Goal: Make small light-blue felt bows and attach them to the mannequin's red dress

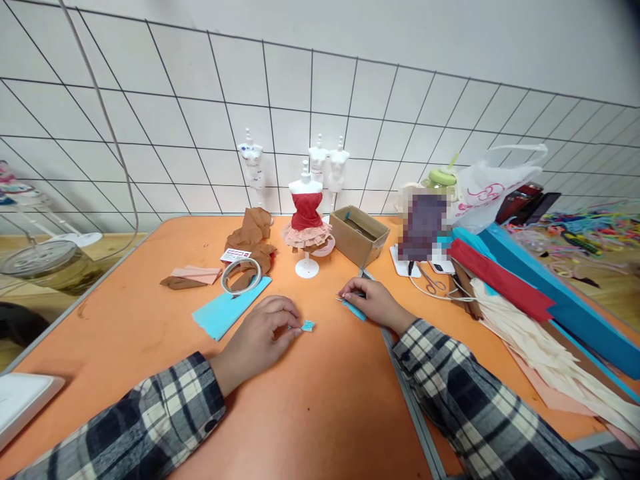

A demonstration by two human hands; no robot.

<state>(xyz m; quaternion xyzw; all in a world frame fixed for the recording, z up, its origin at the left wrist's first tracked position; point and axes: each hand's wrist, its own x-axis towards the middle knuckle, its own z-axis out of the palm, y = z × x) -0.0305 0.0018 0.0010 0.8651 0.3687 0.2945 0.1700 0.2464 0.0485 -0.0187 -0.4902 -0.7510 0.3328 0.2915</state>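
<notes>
My left hand (265, 333) is closed, pinching a small crinkled piece of light blue crepe paper (308, 326) between thumb and fingertips just above the orange table. My right hand (373, 299) is closed too, with a thin pointed tool (339, 299) poking out at the fingertips; most of it is hidden. Under those fingers is a blue paper strip (355, 311), and I cannot tell whether it is held or lying there. Beyond both hands stands a small dress form (307, 211) with a red bodice and ruffled pink skirt. A larger light blue sheet (225, 315) lies left of centre.
A roll of clear tape (241, 276) rests by crumpled brown paper (250, 233). Behind are several bare white dress forms (251, 160) and a cardboard box (359, 233). Scissors (433, 284), a cable and cream paper strips (545, 343) lie right. A metal strip (400, 373) crosses the tabletop (300, 427).
</notes>
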